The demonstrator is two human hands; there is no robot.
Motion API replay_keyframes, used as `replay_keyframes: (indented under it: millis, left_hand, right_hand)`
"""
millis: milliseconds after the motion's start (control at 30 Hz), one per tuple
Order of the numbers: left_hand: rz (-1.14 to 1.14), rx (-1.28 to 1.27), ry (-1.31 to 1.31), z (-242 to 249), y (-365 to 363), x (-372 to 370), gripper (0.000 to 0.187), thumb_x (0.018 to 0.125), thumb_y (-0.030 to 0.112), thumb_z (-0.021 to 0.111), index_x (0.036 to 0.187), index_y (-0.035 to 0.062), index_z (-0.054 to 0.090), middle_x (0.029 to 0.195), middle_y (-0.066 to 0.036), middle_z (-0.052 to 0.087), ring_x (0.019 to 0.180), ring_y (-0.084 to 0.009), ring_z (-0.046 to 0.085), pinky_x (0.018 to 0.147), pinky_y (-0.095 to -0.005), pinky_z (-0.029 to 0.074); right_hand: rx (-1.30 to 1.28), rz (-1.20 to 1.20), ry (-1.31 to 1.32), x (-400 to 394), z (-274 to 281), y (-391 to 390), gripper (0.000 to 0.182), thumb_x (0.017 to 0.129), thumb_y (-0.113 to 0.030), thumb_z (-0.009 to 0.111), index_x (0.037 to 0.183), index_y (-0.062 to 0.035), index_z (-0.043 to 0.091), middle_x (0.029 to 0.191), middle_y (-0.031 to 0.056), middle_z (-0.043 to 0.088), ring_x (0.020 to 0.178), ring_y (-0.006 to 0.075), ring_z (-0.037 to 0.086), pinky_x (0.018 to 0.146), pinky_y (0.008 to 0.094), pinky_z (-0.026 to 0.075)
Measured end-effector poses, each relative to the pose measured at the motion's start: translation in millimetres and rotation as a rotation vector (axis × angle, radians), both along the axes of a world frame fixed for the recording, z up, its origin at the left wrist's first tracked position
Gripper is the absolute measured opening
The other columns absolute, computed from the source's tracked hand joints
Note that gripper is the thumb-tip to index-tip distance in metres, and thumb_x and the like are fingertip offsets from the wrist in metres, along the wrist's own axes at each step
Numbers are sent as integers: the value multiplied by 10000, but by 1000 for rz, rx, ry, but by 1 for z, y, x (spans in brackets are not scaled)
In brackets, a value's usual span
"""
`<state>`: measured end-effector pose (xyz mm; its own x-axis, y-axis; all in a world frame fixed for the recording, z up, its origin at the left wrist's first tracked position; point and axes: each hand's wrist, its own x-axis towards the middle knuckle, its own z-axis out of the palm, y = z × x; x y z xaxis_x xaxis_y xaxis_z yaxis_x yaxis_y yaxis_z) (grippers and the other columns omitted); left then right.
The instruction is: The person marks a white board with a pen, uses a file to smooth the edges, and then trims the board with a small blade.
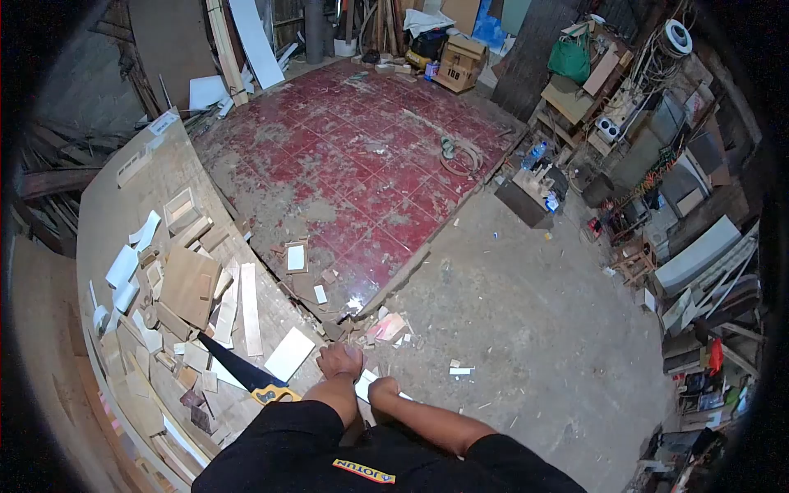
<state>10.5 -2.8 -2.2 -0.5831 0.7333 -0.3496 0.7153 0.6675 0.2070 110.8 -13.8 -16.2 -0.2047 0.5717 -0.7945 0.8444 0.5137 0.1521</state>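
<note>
My left hand (341,360) is curled closed at the near edge of the workbench, beside a narrow white board (364,384). What its fingers hold, if anything, is hidden. My right hand (384,390) is closed on the white board, which shows on both sides of it. To the left of my left forearm, a handsaw (238,363) with a dark blade and yellow handle lies on the bench. A wider white panel (289,353) rests flat just beyond the saw.
The wooden workbench (131,193) carries offcuts, a brown wooden block (190,287) and a small open wooden box (182,211). Beyond it lies a dusty red tiled floor (329,156). A cardboard box (460,64) stands at the back; clutter lines the right wall.
</note>
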Motion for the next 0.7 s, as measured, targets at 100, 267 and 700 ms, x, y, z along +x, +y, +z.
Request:
replay_keyframes:
  millis: [100, 267, 700]
  left_hand:
    - [-9, -12, 6, 1, 4, -4, 590, 802, 545, 524, 1143, 73, 625, 1179, -126, 604, 1158, -301, 493, 986, -441, 360]
    - [-17, -11, 12, 3, 5, -4, 585, 807, 535, 516, 1140, 66, 625, 1160, -127, 610, 1154, -303, 491, 963, -434, 369]
    - [-10, -26, -21, 12, 4, -2, 547, 819, 524, 496, 1106, 83, 644, 1164, -124, 611, 1137, -293, 493, 943, -436, 377]
  right_hand:
    - [39, -10, -195, -18, 17, -6, 272, 672, -193, 800, 934, -240, 743, 848, -115, 669, 712, 83, 632, 490, 315, 469]
    - [7, -41, -127, -5, -13, 1, 273, 645, -215, 823, 906, -228, 744, 821, -109, 679, 674, 78, 631, 505, 300, 481]
    - [-42, 24, -215, -15, -18, 8, 208, 715, -212, 783, 911, -260, 737, 867, -106, 690, 714, 59, 637, 546, 308, 514]
